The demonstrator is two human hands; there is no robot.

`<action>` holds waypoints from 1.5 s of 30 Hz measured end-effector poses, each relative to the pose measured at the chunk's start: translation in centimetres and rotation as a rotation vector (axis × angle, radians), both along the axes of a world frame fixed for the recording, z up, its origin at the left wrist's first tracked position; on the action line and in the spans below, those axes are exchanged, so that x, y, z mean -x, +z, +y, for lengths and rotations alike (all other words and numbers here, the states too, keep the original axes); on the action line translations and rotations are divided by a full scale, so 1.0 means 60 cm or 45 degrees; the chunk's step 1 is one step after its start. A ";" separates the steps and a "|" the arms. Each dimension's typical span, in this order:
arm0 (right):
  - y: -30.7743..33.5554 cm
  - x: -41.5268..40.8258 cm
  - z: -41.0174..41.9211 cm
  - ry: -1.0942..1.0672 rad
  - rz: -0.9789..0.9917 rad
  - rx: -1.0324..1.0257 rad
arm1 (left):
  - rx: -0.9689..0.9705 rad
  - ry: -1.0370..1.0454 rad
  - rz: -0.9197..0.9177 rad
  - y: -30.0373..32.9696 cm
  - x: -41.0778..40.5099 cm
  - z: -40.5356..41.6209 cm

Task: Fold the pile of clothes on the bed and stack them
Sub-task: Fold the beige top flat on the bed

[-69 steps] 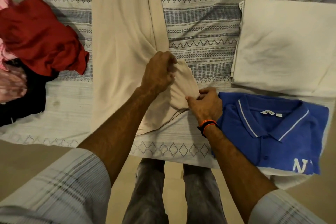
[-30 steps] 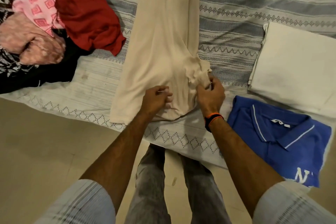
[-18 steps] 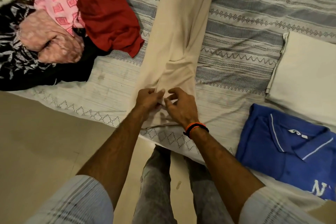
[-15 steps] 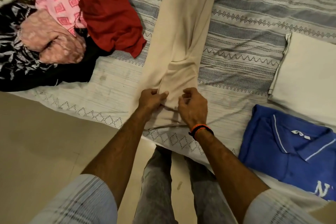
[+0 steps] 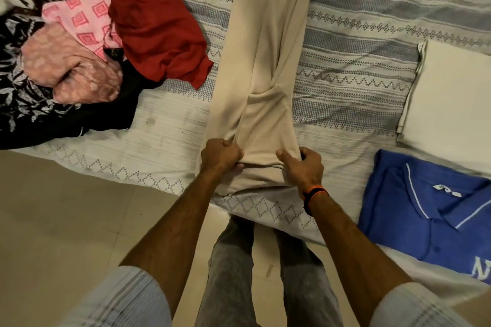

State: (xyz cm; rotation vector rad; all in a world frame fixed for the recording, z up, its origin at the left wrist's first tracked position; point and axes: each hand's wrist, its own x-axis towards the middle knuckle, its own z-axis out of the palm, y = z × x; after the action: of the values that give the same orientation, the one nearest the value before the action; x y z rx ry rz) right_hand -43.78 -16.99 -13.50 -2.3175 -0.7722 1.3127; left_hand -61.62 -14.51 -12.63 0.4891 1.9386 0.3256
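Long beige trousers (image 5: 268, 42) lie stretched away from me down the middle of the bed. My left hand (image 5: 220, 156) grips their near end at the left side, and my right hand (image 5: 303, 164) grips it at the right side. A folded blue polo shirt (image 5: 430, 215) lies at the right. Behind it rests a folded cream cloth (image 5: 451, 103). The unfolded pile sits at the left: a red garment (image 5: 159, 32), a pink patterned one (image 5: 87, 10), a pale pink one (image 5: 71, 71) and black printed clothes (image 5: 24, 109).
The bed has a grey and white patterned cover (image 5: 372, 21), and its near edge runs diagonally just before my hands. A beige tiled floor (image 5: 66, 220) lies below the edge. My legs in grey trousers (image 5: 233, 273) stand against the bed.
My hands have moved apart from the middle of the trousers' near end to its two sides and now grip it. The bunched part on the right has been laid flat.
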 end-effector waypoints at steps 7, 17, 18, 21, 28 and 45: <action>0.022 0.014 0.018 0.296 -0.369 -0.044 | -0.039 -0.423 0.233 0.010 0.005 0.015; 0.086 0.008 0.122 0.215 -0.113 -0.284 | -0.411 -0.418 0.103 0.080 -0.005 0.126; 0.093 0.005 0.135 0.212 -0.103 -0.296 | -0.423 -0.416 0.082 0.089 -0.008 0.142; 0.108 -0.004 0.169 0.194 -0.084 -0.333 | -0.442 -0.423 0.050 0.101 -0.022 0.186; 0.108 -0.034 0.269 0.164 -0.051 -0.337 | -0.453 -0.448 0.039 0.110 -0.065 0.298; 0.052 -0.055 0.531 0.223 -0.092 -0.296 | -0.510 -0.468 0.355 0.044 -0.121 0.524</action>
State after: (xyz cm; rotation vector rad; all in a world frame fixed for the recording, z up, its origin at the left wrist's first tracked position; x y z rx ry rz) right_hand -40.50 14.87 -10.40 -2.1613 -1.1108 1.1442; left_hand -54.38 16.90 -9.96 1.1896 2.0017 0.4251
